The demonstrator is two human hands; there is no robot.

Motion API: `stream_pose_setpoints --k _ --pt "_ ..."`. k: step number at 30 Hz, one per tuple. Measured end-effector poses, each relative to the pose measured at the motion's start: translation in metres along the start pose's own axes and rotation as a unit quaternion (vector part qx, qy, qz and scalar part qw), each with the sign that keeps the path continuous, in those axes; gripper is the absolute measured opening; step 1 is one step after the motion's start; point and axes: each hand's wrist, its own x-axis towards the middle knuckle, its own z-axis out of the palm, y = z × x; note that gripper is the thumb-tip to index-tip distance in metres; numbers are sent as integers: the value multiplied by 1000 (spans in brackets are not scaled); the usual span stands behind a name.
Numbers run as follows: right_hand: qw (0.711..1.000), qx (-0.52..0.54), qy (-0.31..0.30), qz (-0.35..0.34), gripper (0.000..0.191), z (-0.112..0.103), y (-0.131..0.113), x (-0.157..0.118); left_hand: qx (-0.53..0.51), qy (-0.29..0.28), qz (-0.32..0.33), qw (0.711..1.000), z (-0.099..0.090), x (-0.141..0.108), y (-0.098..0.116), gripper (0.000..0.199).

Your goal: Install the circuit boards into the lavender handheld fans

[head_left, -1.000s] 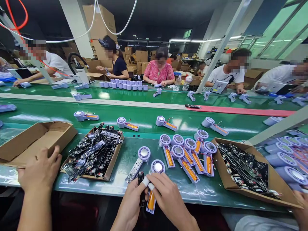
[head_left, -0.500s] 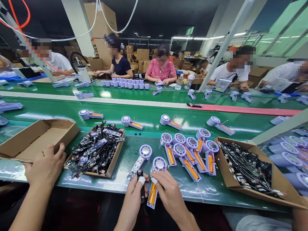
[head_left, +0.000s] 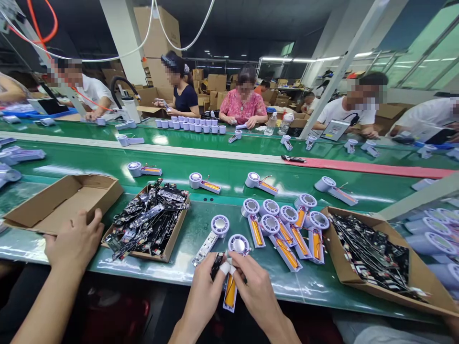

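Fingers on the left hand grip a black board. I see the right hand pinching a fan with an orange battery.

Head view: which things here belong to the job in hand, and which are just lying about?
Part of the job:
left hand holding a small black circuit board
right hand holding a handheld fan
tray of boards
cluster of fans

Just lying about:
brown cardboard box
water bottle
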Motion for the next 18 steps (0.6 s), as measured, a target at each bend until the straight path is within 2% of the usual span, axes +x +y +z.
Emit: stream_pose_setpoints --k 3,8,12,18 --pt "1000 -7 -15 2 40 -2 -1 1 -14 6 5 1000 2 1 -5 16" --pt "998 -52 -34 -29 42 -5 -8 2 -69 42 -62 995 11 4 -15 28" --pt "995 -85 -9 -50 38 0 -10 0 -105 69 -102 987 18 4 -18 37" --pt "994 -87 21 -58 40 9 -7 -2 -141 84 -152 975 21 3 -20 40"
